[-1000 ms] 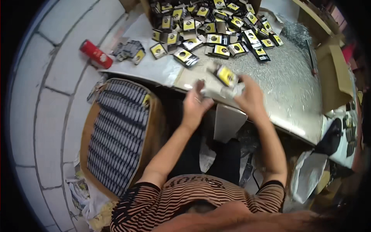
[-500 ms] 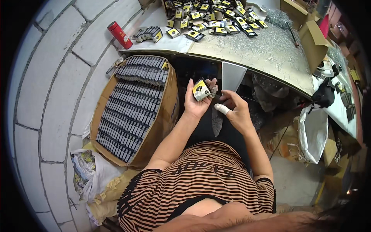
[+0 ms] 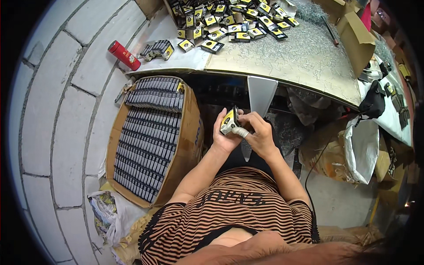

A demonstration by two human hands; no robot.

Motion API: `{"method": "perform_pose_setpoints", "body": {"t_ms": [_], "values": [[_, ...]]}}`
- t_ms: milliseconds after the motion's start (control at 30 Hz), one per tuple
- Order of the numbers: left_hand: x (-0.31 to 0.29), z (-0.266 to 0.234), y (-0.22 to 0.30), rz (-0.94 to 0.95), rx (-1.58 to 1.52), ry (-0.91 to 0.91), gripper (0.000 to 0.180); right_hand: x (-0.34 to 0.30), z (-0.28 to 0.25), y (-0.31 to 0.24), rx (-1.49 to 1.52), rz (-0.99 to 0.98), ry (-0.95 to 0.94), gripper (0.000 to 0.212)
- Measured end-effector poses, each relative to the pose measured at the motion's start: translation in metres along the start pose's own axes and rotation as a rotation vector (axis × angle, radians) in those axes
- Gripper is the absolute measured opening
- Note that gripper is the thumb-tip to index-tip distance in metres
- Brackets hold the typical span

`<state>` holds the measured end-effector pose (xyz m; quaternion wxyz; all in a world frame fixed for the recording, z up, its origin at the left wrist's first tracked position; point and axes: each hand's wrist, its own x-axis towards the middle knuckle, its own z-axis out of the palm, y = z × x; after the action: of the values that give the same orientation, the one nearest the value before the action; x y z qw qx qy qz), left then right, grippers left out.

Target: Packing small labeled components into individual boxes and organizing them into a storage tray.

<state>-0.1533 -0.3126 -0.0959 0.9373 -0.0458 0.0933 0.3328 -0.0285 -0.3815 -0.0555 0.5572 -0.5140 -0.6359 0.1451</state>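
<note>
Head view: what is held, and where is it?

– One small box [image 3: 228,122], yellow, white and black, is held tilted in the left hand [image 3: 224,139], near the table [image 3: 324,73] but apart from it. It is gripped narrowly between thumb and fingers.

– And how is the right hand [image 3: 261,134] placed?

– It is brought up to the box's right side, its thumb covered by a white wrap [image 3: 240,132]. Whether the box is also pinched there is not clearly shown.

– What is seen to the left?

– A carton [image 3: 191,128] is filled with packed boxes [image 3: 148,137], set in tight rows with their narrow sides up.

– And on the table?

– A loose pile [image 3: 238,24] of similar boxes is heaped toward the back. Pins [image 3: 289,55] are scattered to its right; at the left end, a short stack [image 3: 157,50] is placed beside a red flask [image 3: 124,55].
</note>
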Motion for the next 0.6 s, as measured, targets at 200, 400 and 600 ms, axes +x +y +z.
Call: {"method": "perform_pose_setpoints", "body": {"t_ms": [200,400,600], "values": [[0.001,-0.011,0.007,-0.012,-0.007,-0.006,0.041,0.01,0.011,0.01,-0.027,0.039,-0.031,0.03],[0.007,-0.005,0.013,0.082,-0.009,-0.129,0.04,0.008,0.024,0.006,0.164,0.08,-0.062,0.031],[0.012,-0.014,0.014,0.1,0.07,-0.174,0.04,0.006,0.021,0.006,0.319,0.253,-0.076,0.026]]}}
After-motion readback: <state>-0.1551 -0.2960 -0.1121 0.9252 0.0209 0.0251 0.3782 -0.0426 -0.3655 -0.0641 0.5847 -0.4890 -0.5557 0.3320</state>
